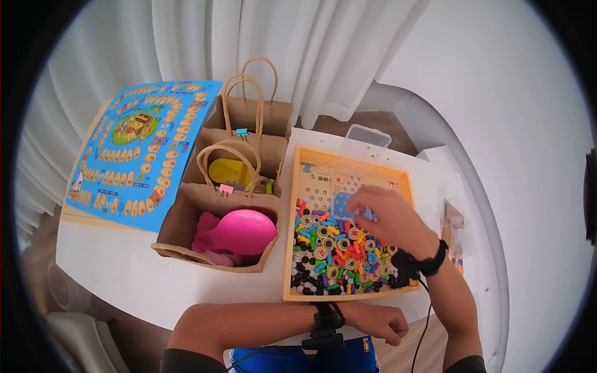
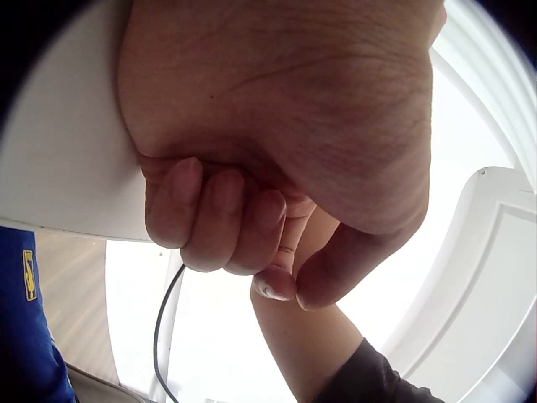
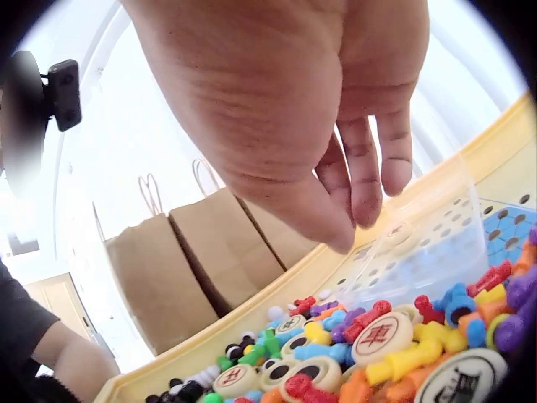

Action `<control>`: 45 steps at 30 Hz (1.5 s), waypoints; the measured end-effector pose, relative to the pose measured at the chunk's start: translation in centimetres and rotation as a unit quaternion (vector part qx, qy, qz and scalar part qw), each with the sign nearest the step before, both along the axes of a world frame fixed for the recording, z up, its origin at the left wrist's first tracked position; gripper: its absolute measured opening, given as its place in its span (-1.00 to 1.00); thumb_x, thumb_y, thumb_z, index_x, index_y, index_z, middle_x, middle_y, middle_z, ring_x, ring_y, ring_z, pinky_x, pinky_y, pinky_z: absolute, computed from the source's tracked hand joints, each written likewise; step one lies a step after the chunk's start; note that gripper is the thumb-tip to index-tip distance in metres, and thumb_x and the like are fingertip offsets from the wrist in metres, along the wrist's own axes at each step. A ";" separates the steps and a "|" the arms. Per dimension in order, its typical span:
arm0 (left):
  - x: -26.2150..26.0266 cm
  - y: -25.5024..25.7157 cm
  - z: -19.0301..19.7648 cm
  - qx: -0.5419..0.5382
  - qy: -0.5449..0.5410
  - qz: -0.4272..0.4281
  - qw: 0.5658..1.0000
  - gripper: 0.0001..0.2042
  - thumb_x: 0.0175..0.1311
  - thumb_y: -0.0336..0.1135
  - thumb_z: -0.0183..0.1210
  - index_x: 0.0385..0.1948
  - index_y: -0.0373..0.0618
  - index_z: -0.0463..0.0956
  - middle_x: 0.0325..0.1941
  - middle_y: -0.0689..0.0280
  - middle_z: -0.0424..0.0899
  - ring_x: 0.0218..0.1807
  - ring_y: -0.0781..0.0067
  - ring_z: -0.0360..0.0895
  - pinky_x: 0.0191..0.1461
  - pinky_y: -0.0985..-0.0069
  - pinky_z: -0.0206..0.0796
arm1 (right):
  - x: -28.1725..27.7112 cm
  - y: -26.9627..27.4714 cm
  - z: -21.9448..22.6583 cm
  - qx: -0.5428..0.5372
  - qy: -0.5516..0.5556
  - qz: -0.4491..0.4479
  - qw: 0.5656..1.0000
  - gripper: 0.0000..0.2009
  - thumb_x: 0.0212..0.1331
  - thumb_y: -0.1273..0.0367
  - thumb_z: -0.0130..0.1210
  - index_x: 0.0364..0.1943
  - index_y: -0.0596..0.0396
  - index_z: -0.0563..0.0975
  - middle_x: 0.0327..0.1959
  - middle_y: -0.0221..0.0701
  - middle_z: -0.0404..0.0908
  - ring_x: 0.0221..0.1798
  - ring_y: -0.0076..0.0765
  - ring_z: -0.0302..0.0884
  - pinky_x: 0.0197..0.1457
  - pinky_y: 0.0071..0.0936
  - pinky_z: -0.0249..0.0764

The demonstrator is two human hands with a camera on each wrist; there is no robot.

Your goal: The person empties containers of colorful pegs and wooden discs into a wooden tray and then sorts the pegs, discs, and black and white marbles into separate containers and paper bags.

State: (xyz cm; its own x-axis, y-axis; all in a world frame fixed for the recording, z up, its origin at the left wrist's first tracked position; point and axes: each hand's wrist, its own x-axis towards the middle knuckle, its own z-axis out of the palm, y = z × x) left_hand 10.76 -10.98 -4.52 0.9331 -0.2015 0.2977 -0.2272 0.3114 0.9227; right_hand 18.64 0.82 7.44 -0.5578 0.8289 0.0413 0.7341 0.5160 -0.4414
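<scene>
My right hand (image 1: pixel 390 217) is over a wooden tray (image 1: pixel 290 236) filled with mixed game pieces. Its fingers point down with little bend in the right wrist view, where no piece shows between thumb and fingertips. Beside those fingertips stands a clear plastic box (image 3: pixel 428 243). Below lie colourful pawns (image 3: pixel 419 348), round wooden discs with printed characters (image 3: pixel 382 337) and small black and white pieces (image 1: pixel 305 283). My left hand (image 1: pixel 378 320) stays at the near table edge, in front of the tray. Its fingers are curled toward the palm, thumb against index finger, holding nothing visible.
Left of the tray stand several brown paper bags (image 1: pixel 208 146); the nearest holds a pink plastic item (image 1: pixel 245 231), another a yellow one (image 1: pixel 229 171). A blue game board (image 1: pixel 137 155) lies farther left. Small packets (image 1: pixel 454 217) lie right of the tray. A cable (image 1: pixel 425 323) hangs from my right wrist.
</scene>
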 end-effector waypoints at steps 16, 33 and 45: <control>-0.1 0.0 0.2 0.006 -0.006 0.007 1.000 -0.73 0.37 -0.32 0.16 -0.53 -0.23 0.40 -0.62 0.47 0.27 -0.49 0.65 0.17 -0.37 0.50 0.08 | -0.5 -3.4 -0.3 0.037 -0.058 0.062 0.996 -0.75 0.13 0.48 0.26 -0.09 0.08 0.58 -0.11 -0.25 0.60 0.01 0.01 0.61 0.09 -0.16 0.57; 0.1 0.0 0.1 0.024 0.001 0.011 1.000 -0.72 0.37 -0.27 0.16 -0.52 -0.22 0.41 -0.62 0.48 0.29 -0.51 0.65 0.19 -0.39 0.51 0.07 | -3.6 -4.0 -3.4 0.028 -0.034 0.148 0.988 -0.71 0.13 0.43 0.35 -0.06 0.05 0.59 -0.06 -0.28 0.59 0.10 -0.04 0.58 0.22 -0.18 0.51; 0.1 -0.1 0.0 0.011 -0.004 0.007 1.000 -0.74 0.36 -0.30 0.16 -0.53 -0.22 0.41 -0.62 0.49 0.28 -0.50 0.66 0.18 -0.39 0.52 0.06 | -1.9 -4.6 -2.0 -0.031 0.005 0.043 0.999 -0.72 0.12 0.41 0.34 -0.07 0.05 0.59 -0.22 -0.24 0.64 -0.14 -0.05 0.66 -0.02 -0.25 0.59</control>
State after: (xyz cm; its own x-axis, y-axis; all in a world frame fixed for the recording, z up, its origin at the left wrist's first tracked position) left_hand 10.88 -11.09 -4.51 0.9334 -0.1949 0.3013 -0.2393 0.2876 0.9274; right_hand 16.72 -3.81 5.45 -0.6270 0.7790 -0.0023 0.6835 0.5488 -0.4814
